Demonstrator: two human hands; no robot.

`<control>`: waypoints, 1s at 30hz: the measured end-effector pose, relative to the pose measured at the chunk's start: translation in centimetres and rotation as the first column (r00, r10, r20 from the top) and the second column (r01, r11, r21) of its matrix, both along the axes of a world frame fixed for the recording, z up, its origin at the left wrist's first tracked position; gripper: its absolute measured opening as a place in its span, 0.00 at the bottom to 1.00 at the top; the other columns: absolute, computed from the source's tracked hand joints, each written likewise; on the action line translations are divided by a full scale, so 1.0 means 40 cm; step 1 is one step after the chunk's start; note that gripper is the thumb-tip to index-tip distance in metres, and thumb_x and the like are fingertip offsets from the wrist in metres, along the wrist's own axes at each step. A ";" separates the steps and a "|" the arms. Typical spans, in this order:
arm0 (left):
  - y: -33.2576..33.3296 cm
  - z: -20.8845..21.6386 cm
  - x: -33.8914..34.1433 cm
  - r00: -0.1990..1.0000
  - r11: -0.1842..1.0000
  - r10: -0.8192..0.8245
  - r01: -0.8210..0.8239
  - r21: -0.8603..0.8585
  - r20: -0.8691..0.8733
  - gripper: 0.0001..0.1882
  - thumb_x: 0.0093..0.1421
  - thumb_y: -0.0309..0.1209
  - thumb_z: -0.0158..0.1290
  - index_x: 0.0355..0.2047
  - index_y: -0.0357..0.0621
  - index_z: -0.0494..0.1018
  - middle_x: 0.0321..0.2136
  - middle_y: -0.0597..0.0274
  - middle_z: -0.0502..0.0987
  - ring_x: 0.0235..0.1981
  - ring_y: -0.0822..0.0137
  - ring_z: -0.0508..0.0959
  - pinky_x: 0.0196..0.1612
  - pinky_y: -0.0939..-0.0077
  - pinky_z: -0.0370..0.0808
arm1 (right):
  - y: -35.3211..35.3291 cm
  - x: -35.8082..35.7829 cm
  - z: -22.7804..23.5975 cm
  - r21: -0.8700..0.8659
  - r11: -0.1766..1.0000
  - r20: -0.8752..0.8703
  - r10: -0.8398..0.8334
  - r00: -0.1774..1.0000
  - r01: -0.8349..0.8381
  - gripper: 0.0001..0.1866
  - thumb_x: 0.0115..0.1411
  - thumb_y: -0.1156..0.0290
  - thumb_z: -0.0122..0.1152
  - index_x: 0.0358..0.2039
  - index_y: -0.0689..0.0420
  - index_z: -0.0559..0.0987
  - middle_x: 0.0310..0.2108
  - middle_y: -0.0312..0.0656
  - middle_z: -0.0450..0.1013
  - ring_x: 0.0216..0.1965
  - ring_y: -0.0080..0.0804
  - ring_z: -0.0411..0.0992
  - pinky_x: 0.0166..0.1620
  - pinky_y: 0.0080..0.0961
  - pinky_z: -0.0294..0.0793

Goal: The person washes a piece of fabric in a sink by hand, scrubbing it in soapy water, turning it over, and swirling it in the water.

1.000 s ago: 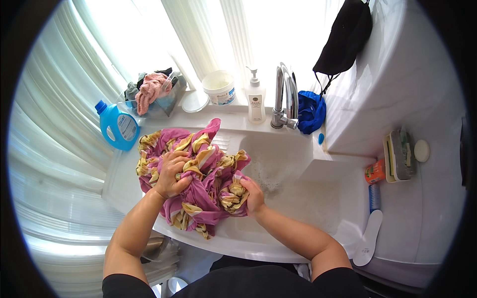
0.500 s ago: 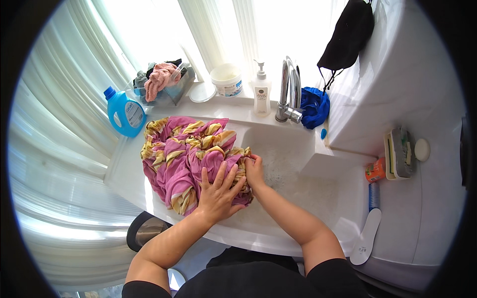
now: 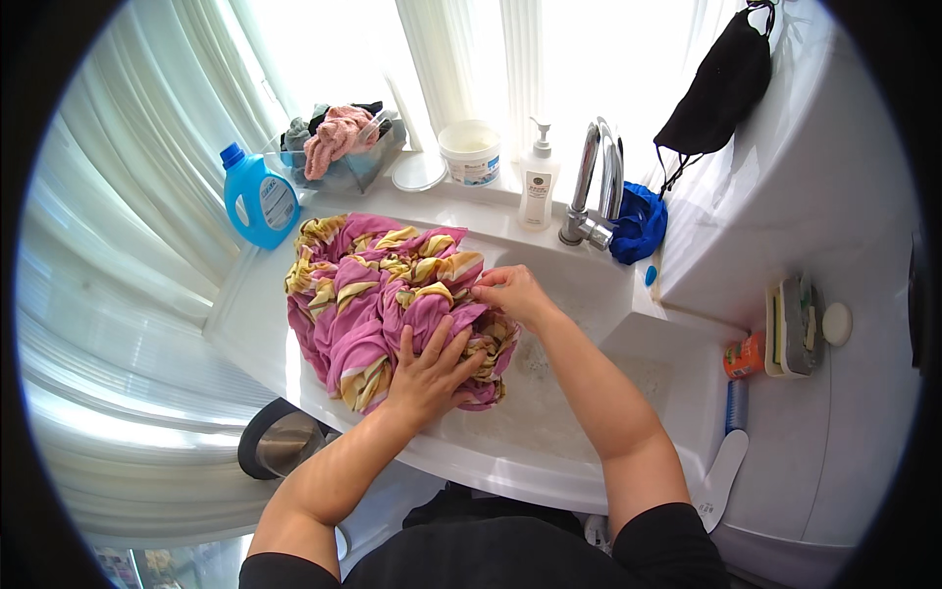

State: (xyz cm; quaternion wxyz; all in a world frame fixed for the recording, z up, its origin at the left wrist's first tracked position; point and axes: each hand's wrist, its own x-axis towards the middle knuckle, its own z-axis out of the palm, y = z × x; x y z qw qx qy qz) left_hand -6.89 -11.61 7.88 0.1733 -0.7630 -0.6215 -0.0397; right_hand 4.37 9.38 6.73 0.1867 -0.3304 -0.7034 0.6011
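A bunched pink and yellow cloth (image 3: pixel 363 294) lies in a heap on the flat left part of the white sink (image 3: pixel 250 334). Its right side hangs over the edge of the basin. My left hand (image 3: pixel 429 373) rests flat on the near right part of the heap, fingers spread. At the heap's right edge, my right hand (image 3: pixel 512 293) pinches a fold of the cloth between thumb and fingers. Cloudy water (image 3: pixel 549 402) stands in the basin to the right of the cloth.
Along the back ledge stand a blue detergent bottle (image 3: pixel 260 201), a clear bin of cloths (image 3: pixel 343 162), a white tub (image 3: pixel 471 152), a pump bottle (image 3: pixel 537 182) and a chrome faucet (image 3: pixel 589 187). A blue bag (image 3: pixel 638 226) sits beside the faucet. At right are an orange container (image 3: pixel 744 355) and a brush (image 3: pixel 726 471).
My right hand has moved up along the cloth's right edge and pinches a higher fold. My left hand stays spread on the heap. The whole view has shifted slightly.
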 end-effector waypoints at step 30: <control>-0.004 -0.058 -0.026 0.998 0.987 -0.051 0.046 0.155 0.029 0.20 0.49 0.55 0.59 0.37 0.60 0.74 0.56 0.70 0.70 0.63 0.57 0.62 0.65 0.32 0.32 | 0.077 0.102 -0.203 -0.417 0.906 -0.227 -0.182 0.957 0.073 0.15 0.51 0.64 0.72 0.35 0.59 0.83 0.44 0.40 0.76 0.39 0.25 0.73 0.47 0.24 0.68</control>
